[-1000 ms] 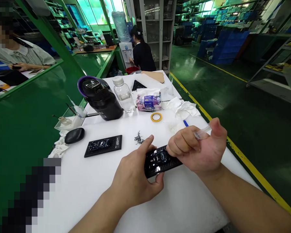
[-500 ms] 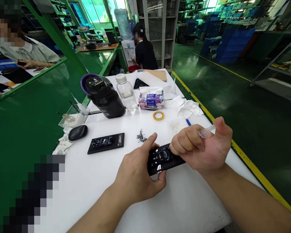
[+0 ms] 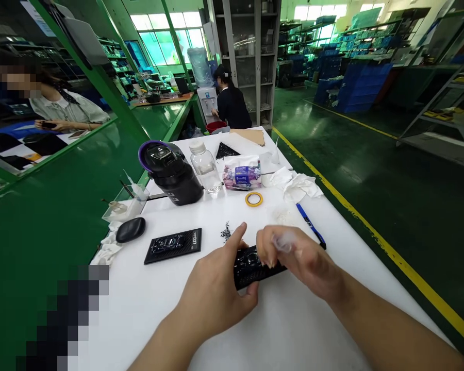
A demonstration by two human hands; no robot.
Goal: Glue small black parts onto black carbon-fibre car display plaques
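My left hand [image 3: 216, 288] grips a glossy black rectangular plate [image 3: 251, 267] with a raised car shape, pinched between thumb and fingers on the white table [image 3: 170, 304]. My right hand [image 3: 294, 257] is smeared by motion over the plate's right end; a small clear tube-like tool shows faintly in its fingers. A second black plate [image 3: 174, 245] with the same car shape lies flat to the left. A little heap of black trimmings [image 3: 226, 233] sits just beyond my left thumb.
A black jug with purple rim [image 3: 170, 172], a clear bottle [image 3: 204, 166], a wipes pack [image 3: 242, 174], a yellow tape ring [image 3: 253, 199], crumpled tissues [image 3: 296, 183], a blue pen [image 3: 311, 229], a black oval case [image 3: 130, 230] and a clear tray [image 3: 126, 203] stand about. Other people are at the left bench and at the back.
My right hand has turned over and swung left and down onto the plate, now blurred. The camera has tilted up a little. The left hand keeps its grip.
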